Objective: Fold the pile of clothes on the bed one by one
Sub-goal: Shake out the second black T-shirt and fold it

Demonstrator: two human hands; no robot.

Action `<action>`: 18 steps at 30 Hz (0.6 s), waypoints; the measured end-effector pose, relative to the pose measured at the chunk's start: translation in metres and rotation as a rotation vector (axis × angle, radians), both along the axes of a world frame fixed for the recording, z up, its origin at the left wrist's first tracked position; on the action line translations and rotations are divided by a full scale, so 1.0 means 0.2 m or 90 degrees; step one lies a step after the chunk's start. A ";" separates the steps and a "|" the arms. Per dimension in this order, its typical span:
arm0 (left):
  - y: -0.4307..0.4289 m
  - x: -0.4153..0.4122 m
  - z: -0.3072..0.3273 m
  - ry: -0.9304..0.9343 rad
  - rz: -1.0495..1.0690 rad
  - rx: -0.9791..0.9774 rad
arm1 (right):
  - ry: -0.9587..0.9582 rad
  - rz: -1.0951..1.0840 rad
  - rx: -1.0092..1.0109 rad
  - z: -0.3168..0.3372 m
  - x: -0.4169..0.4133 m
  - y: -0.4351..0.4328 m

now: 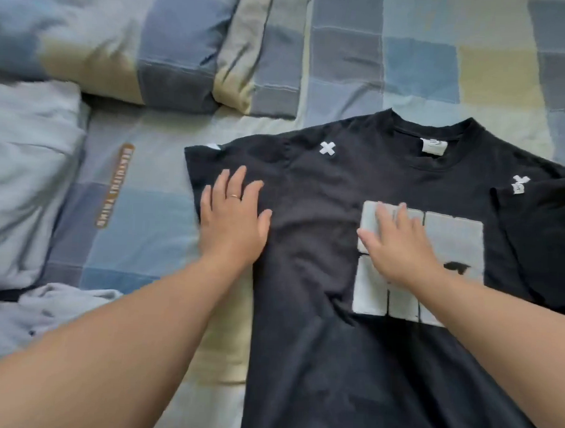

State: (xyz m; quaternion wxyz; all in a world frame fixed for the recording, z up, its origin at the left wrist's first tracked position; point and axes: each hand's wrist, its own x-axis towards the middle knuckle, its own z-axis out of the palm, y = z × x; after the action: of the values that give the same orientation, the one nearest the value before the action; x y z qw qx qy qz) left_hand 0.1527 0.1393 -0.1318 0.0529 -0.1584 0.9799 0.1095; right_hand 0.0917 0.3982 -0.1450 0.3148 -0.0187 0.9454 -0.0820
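A black T-shirt [317,361] lies spread face-up on the bed [443,59]. Its collar [438,165] is at the far end and its hem runs out of view toward the person, so its long axis points straight away from the body. Both hands are open and flat on the cloth, with fingers straight and slightly spread and nothing pinched or gripped. The left hand [232,218] presses the shirt's left flank just inside the side edge, below the shoulder with the small white cross [327,148]. The right hand [399,248] rests on the upper left corner of the grey block print [454,244] at mid-chest. This looks like smoothing before the first fold. What the fold likely turns on is the two side edges. The left edge lies just outward of the left hand, which is the nearer one for bringing that side in over the chest. The right sleeve [545,244] sprawls well outward of the right hand — that hand would need to travel sideways across the print to reach it. A crumpled grey-blue garment [43,313] waits at the lower left, apart from the shirt, and pillows [120,38] sit beyond — neither is touched.
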 end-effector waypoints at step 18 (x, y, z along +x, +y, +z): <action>-0.50 -0.16 0.00 0.018 0.464 0.623 | 0.024 0.184 -0.051 -0.09 -0.01 -0.60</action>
State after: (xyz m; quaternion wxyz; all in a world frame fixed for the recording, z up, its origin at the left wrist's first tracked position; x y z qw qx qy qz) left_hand 0.1204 0.0399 -0.1316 0.0656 -0.4397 0.6992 0.5599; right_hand 0.0904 0.2787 -0.1631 0.3047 -0.1691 0.9344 -0.0734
